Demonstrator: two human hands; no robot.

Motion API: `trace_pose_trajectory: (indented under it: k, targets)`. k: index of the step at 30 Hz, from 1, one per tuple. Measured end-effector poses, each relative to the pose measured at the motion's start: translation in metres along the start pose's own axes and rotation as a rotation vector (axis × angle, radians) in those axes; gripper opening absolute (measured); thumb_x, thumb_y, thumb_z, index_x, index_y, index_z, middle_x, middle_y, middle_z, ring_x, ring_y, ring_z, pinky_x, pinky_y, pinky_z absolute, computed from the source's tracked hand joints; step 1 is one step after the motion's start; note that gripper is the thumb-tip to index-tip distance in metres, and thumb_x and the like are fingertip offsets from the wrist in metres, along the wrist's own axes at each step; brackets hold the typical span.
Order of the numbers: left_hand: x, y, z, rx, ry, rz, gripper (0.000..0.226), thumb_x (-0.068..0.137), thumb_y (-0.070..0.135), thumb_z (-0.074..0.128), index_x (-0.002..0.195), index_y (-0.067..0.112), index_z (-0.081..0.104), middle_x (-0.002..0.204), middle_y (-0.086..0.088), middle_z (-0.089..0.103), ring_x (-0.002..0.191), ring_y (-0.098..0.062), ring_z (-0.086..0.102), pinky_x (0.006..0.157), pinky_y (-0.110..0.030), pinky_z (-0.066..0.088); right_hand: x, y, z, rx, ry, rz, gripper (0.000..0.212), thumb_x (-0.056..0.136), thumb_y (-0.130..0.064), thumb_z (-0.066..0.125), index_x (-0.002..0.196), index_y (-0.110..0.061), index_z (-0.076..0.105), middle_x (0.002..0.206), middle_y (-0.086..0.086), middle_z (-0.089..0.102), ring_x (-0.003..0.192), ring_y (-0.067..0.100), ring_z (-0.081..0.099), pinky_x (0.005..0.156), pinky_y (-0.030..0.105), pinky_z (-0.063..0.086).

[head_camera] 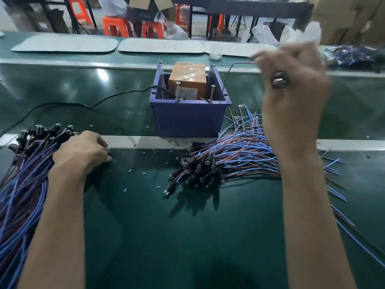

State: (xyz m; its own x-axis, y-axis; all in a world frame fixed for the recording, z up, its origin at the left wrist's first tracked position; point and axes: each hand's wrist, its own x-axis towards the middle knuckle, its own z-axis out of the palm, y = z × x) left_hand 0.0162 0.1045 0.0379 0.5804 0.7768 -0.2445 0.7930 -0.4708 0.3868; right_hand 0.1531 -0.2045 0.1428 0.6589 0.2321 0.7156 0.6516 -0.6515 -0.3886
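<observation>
Two bare forearms reach out from the near edge over the green mat (pixel 145 226). The left hand (pixel 81 151) lies low at the left, palm down on a thick bundle of blue and purple leads (pixel 20 184). Its fingers are bent toward the mat beside a metal strip (pixel 133 141); I cannot tell whether they hold anything. The right hand (pixel 291 84) is raised well above the table and blurred. Its fingers are curled round a black connector (pixel 279 80) with a shiny tip, and a thin wire (pixel 229 71) trails from the hand to the left. Below that hand sprawls a loose pile of wired connectors (pixel 229 159), black heads pointing left. Between the hands, farther back, stands a blue bin (pixel 187 117) with an orange box (pixel 187 80) inside and two screws (pixel 177 90) upright at its front rim. Tiny blue snippets (pixel 143 173) dot the mat, and a black cable (pixel 62 105) runs left from the bin.
</observation>
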Motion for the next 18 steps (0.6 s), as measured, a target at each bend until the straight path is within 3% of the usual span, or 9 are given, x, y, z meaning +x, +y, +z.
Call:
trace_pose_trajectory:
  k: [2,3,4,6,9,15,18]
  targets:
    - [-0.002,0.002,0.001,0.025,-0.018,-0.001,0.024,0.073,0.017,0.081,0.078,0.029,0.060,0.111,-0.009,0.066,0.109,-0.031,0.059,0.099,-0.043,0.046,-0.016,-0.014,0.008,-0.013,-0.242,0.011,0.020,0.090,-0.007,0.062,0.104,-0.014,0.074,0.100,0.008,0.060,0.095,0.025,0.056,0.080,0.021,0.040]
    - [-0.003,0.003,0.001,0.039,-0.017,-0.002,0.025,0.073,0.017,0.081,0.076,0.030,0.059,0.112,-0.009,0.066,0.109,-0.031,0.059,0.099,-0.043,0.046,-0.023,-0.015,0.012,-0.052,-0.501,0.038,0.021,0.090,-0.007,0.063,0.106,-0.016,0.074,0.102,0.009,0.062,0.095,0.024,0.057,0.082,0.020,0.040]
    - [-0.004,0.004,0.002,0.054,-0.013,0.001,0.025,0.073,0.018,0.081,0.075,0.031,0.059,0.112,-0.009,0.066,0.110,-0.031,0.059,0.099,-0.042,0.046,-0.031,-0.013,0.019,-0.083,-0.700,0.067,0.021,0.090,-0.010,0.064,0.107,-0.017,0.074,0.102,0.008,0.064,0.094,0.022,0.058,0.080,0.018,0.039]
    - [-0.005,0.007,0.001,0.069,-0.011,0.008,0.025,0.073,0.019,0.081,0.072,0.032,0.059,0.113,-0.009,0.066,0.110,-0.031,0.059,0.099,-0.042,0.046,-0.030,-0.009,0.022,-0.119,-0.937,0.137,0.023,0.088,-0.015,0.067,0.109,-0.020,0.073,0.101,0.005,0.066,0.093,0.020,0.059,0.076,0.018,0.039]
    - [-0.007,0.009,0.000,0.068,-0.032,0.020,0.023,0.073,0.021,0.081,0.071,0.033,0.061,0.114,-0.010,0.066,0.110,-0.031,0.059,0.100,-0.042,0.046,-0.040,-0.011,0.030,-0.139,-1.054,0.148,0.024,0.084,-0.019,0.071,0.108,-0.024,0.072,0.099,0.006,0.064,0.095,0.023,0.062,0.079,0.025,0.048]
    - [-0.015,0.017,-0.003,0.045,-0.060,0.063,0.023,0.074,0.019,0.080,0.070,0.032,0.062,0.110,-0.010,0.068,0.108,-0.031,0.059,0.100,-0.042,0.046,-0.039,0.000,0.036,-0.050,-1.004,0.225,0.014,0.079,-0.017,0.075,0.089,-0.028,0.077,0.071,-0.006,0.066,0.076,0.013,0.064,0.065,0.023,0.047]
    - [-0.022,0.025,-0.007,0.024,-0.038,0.103,0.024,0.075,0.018,0.079,0.072,0.033,0.061,0.108,-0.007,0.068,0.107,-0.030,0.059,0.098,-0.041,0.046,-0.038,0.002,0.037,-0.016,-0.941,0.227,0.012,0.076,-0.020,0.078,0.080,-0.031,0.076,0.065,-0.015,0.061,0.072,0.010,0.061,0.071,0.026,0.051]
